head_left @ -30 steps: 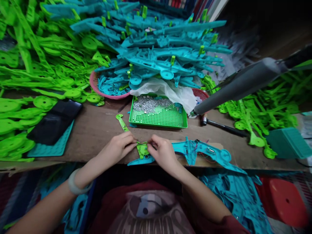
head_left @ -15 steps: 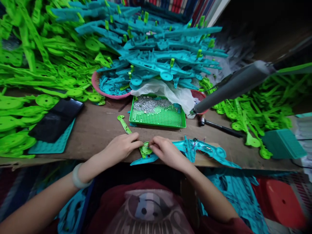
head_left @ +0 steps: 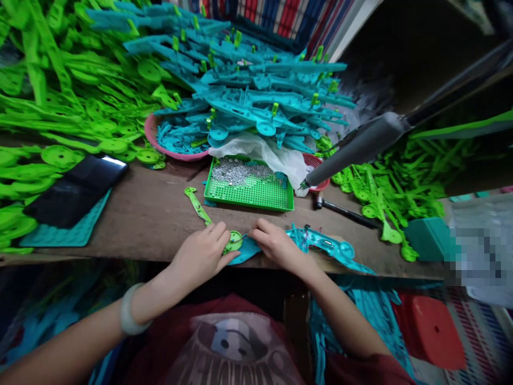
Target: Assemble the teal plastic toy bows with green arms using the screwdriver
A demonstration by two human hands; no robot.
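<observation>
My left hand (head_left: pixel 200 248) is closed over a lime-green plastic part with a round disc end (head_left: pixel 235 240), its fingers on the disc's left side and the thumb stretched below. The part's narrow arm (head_left: pixel 197 206) extends beyond the fingers toward the tray. My right hand (head_left: pixel 276 243) is pinched just right of the disc; whatever lies between its fingertips is too small to make out. Beneath both hands lies a long blue plastic shell (head_left: pixel 334 247), with thin wires near its middle. My right hand covers part of this shell.
Ahead stands a green perforated tray (head_left: pixel 248 200) holding many small silvery pieces. A hammer (head_left: pixel 348 212) lies right of it, below a grey tool (head_left: pixel 352 147) that slants down. Blue shells (head_left: pixel 256 101) and green parts (head_left: pixel 80 80) are heaped behind. At left rests a dark phone-like slab (head_left: pixel 76 190).
The view has shifted slightly. My left hand has turned, so its thumb shows below the disc. My right fingertips have drawn a little away from the disc.
</observation>
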